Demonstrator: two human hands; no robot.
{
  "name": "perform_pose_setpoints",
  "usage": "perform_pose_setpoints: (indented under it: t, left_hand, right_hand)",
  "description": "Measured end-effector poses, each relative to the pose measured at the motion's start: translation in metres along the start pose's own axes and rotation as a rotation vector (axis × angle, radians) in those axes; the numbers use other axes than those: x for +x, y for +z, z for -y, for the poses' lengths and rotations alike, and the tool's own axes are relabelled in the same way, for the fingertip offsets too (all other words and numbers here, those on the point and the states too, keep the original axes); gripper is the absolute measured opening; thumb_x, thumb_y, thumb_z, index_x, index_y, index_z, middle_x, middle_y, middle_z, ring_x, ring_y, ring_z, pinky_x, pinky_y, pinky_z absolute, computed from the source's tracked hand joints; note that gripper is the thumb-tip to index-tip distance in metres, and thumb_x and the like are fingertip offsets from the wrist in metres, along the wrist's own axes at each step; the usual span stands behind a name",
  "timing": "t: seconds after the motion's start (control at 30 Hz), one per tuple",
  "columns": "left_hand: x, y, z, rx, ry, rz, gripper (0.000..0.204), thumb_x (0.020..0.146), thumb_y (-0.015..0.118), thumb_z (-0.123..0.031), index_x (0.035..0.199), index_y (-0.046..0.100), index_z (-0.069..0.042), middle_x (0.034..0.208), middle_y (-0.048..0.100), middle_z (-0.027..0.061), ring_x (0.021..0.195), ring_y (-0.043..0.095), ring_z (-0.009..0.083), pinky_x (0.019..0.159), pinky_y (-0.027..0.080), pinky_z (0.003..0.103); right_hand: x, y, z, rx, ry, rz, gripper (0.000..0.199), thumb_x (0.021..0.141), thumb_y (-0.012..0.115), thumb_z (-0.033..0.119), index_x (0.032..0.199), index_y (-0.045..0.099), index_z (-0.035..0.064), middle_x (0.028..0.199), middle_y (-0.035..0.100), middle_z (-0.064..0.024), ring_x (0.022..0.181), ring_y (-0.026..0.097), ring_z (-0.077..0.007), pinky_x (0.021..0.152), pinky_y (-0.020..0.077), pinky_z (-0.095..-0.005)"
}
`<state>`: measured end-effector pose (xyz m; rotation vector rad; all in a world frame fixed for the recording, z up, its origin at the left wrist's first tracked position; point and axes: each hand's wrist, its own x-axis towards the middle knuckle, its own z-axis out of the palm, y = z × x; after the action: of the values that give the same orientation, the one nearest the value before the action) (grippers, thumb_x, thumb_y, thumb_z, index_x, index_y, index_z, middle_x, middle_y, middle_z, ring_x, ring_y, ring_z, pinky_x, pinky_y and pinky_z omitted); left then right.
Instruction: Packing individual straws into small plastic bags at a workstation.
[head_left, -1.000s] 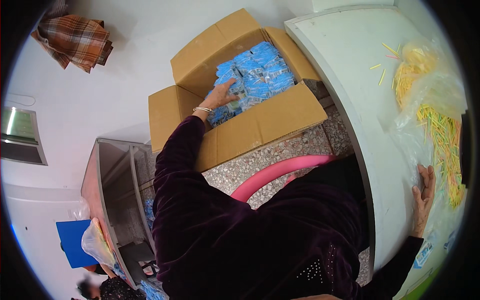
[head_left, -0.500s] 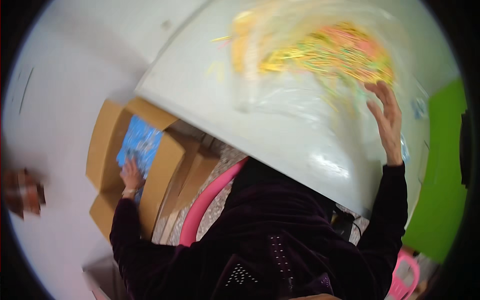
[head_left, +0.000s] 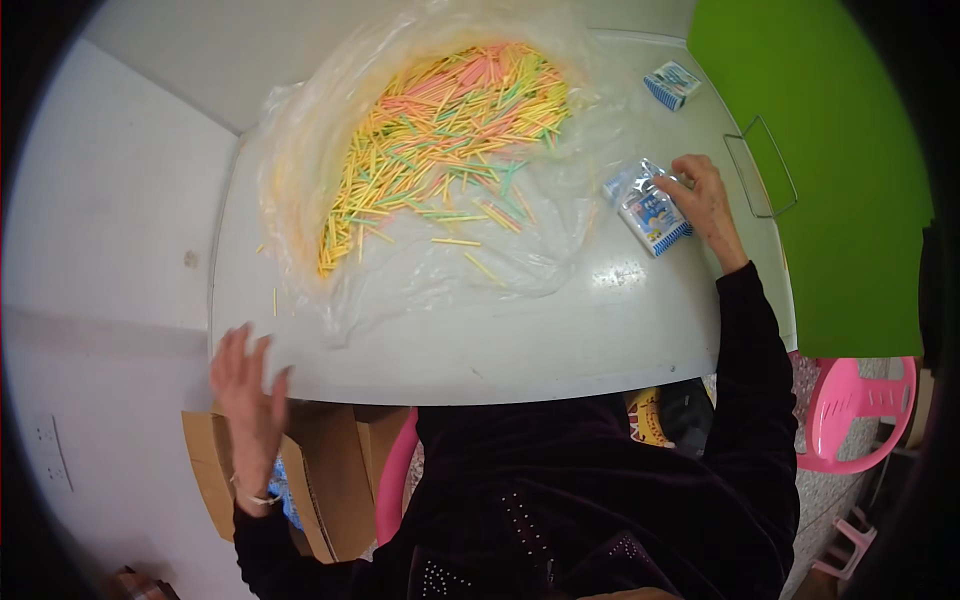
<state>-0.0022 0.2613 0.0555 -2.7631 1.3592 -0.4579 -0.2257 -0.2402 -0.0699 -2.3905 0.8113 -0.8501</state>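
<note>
Lying packet (head_left: 652, 213), long axis diagonal

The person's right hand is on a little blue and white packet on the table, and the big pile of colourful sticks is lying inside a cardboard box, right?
Not quite. The head view shows the colourful sticks lying on a clear plastic bag spread on the table, not in a cardboard box. The right hand does rest on the little blue and white packet.

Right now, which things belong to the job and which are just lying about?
In use:
right hand on clear packet
left hand, empty, above cardboard box
coloured sticks on plastic sheet

Lying about:
small blue box
pink chair
wire handle
</note>
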Motion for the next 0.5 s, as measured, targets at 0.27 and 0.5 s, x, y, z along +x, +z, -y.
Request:
perform_pose_setpoints:
  t: [0.27,0.5]
  left_hand:
    - [0.076,0.033,-0.113,-0.304,0.436,0.020,0.044,0.069,0.071,-0.008,0.111,0.057,-0.006,0.132,0.044,0.0153,0.125,0.036,0.0377,0.100,0.027,0.049]
    - [0.120,0.051,-0.179,-0.477,0.606,-0.040,0.042,0.070,0.070,-0.012,0.109,0.057,-0.007,0.127,0.047,0.0139,0.123,0.037,0.0352,0.100,0.025,0.048]
  right_hand:
    - [-0.025,0.005,0.025,0.013,0.087,0.064,0.030,0.071,0.073,0.021,0.089,0.061,0.0008,0.105,0.051,-0.0094,0.103,0.043,-0.0260,0.082,0.0404,-0.0328]
    - [-0.024,0.020,-0.003,0.028,0.052,-0.013,0.017,0.078,0.067,0.014,0.083,0.062,-0.0009,0.105,0.054,-0.0069,0.099,0.045,-0.0241,0.080,0.0413,-0.0307]
